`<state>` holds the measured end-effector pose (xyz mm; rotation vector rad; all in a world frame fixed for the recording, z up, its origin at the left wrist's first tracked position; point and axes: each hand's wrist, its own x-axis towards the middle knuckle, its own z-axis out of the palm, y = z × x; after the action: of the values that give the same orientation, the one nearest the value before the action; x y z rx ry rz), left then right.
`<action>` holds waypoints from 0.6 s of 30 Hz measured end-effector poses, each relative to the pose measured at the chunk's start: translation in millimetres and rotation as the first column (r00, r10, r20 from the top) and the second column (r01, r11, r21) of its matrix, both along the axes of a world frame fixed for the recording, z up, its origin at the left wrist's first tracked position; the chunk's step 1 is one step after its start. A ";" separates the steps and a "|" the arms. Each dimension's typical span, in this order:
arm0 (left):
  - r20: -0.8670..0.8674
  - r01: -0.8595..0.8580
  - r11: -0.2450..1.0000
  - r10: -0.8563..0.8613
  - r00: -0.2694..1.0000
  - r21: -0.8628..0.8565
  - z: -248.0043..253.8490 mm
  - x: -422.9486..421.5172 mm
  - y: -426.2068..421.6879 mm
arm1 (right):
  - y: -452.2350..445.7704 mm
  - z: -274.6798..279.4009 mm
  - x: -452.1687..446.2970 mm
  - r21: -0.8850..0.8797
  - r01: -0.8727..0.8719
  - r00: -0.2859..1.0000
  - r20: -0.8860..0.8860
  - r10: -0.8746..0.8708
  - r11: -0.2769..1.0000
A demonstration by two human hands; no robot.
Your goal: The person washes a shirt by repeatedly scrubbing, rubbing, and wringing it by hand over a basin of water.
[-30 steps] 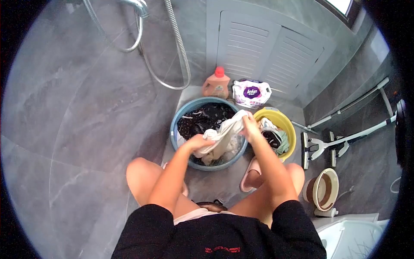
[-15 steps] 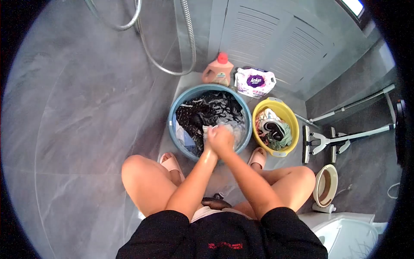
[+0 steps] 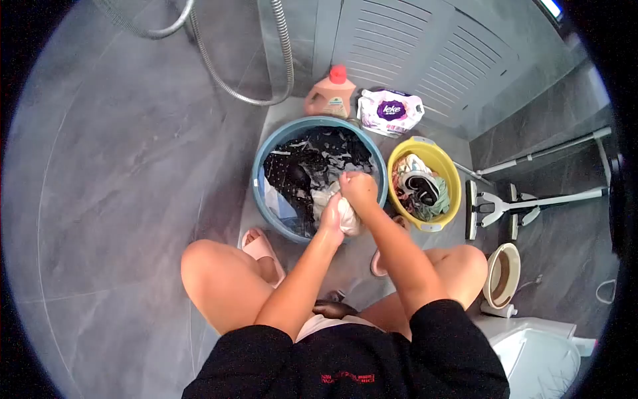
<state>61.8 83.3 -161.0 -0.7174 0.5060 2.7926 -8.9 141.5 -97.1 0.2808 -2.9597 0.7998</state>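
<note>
A wet white garment (image 3: 348, 218) is bunched between my two hands at the near rim of the blue basin (image 3: 263, 211); its exact kind is hidden by the folds. My left hand (image 3: 332, 215) is closed on its left side. Just above and to the right, my right hand (image 3: 359, 189) has its fingers wrapped round the upper part. Part of the pale cloth hangs toward the water. Dark wet clothes (image 3: 299, 173) soak in the basin, with a light blue piece (image 3: 278, 203) along the left side.
Right of the basin stands a yellow basin (image 3: 454, 178) of crumpled clothes. A pink detergent bottle (image 3: 330, 95) and a white detergent pouch (image 3: 391, 112) stand behind. Mops (image 3: 531, 203) and a beige bucket (image 3: 491, 282) are to the right; a shower hose (image 3: 287, 53) hangs above.
My hands have drawn apart slightly and more of the white garment shows between them. My right hand has shifted up and right. The whole view has tilted slightly.
</note>
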 end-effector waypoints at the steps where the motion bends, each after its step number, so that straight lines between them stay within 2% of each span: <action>1: 0.011 0.029 0.999 -0.029 1.000 -0.030 7.0 -2.8 -1.2 | 3.3 3.1 -0.6 -0.001 0.002 1.000 -0.004 -0.002 1.000; 3: -0.008 -0.006 1.000 0.006 1.000 -0.001 16.9 -6.1 -11.3 | 6.2 6.2 0.6 -0.136 -0.015 1.000 -0.025 0.011 0.991; 4: -0.021 -0.029 0.999 0.030 0.999 0.023 18.0 -5.5 -19.1 | 11.8 1.8 -1.4 -0.184 0.028 0.983 0.185 0.007 0.982; 5: 0.010 -0.077 0.996 0.076 0.997 0.052 17.6 -8.9 -29.3 | 16.4 -15.5 2.4 -0.184 0.023 0.982 0.188 0.013 0.983; 6: -0.046 -0.082 0.996 0.084 0.995 0.036 17.0 -10.8 -42.4 | 22.9 -35.1 14.4 -0.408 -0.047 0.968 0.206 0.142 0.912; 7: -0.106 -0.087 0.996 0.088 0.990 0.023 15.3 -12.2 -54.0 | 31.9 -53.0 25.8 -0.609 -0.100 0.945 0.190 0.267 0.787; 9: -0.128 -0.194 0.964 0.172 0.977 -0.183 29.6 -8.6 -69.0 | 48.5 -73.5 51.0 -0.744 -0.221 0.768 0.266 0.583 0.631; 10: -0.104 -0.154 0.908 0.122 0.987 -0.391 26.1 -10.3 -78.1 | 61.1 -46.3 44.3 -0.412 -0.393 0.649 0.509 0.565 0.822; 11: -0.090 -0.152 0.858 0.124 0.988 -0.490 21.2 -11.5 -81.2 | 68.1 -34.5 35.6 -0.412 -0.389 0.651 0.510 0.562 0.824; 13: -0.054 -0.205 0.804 0.211 0.976 -0.558 20.8 -11.0 -87.1 | 77.2 -17.3 16.1 -0.642 -0.121 0.753 0.437 0.492 0.757; 15: -0.056 -0.167 0.842 0.162 0.985 -0.513 22.0 -5.3 -87.4 | 79.1 2.4 -0.4 -0.834 0.201 0.838 0.418 0.351 0.513; 17: -0.032 0.055 0.925 -0.073 0.997 -0.376 21.5 -3.1 -71.2 | 75.4 13.1 -18.0 -0.915 0.316 0.862 0.387 0.328 0.250; 18: -0.038 0.120 0.925 -0.143 0.989 -0.360 22.6 -1.4 -58.8 | 69.8 8.9 -22.1 -0.910 0.334 0.867 0.399 0.299 0.246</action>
<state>60.5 24.5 -138.4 -0.6342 1.0535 2.6304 -31.0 211.3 -88.2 -0.1048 -1.9954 2.8414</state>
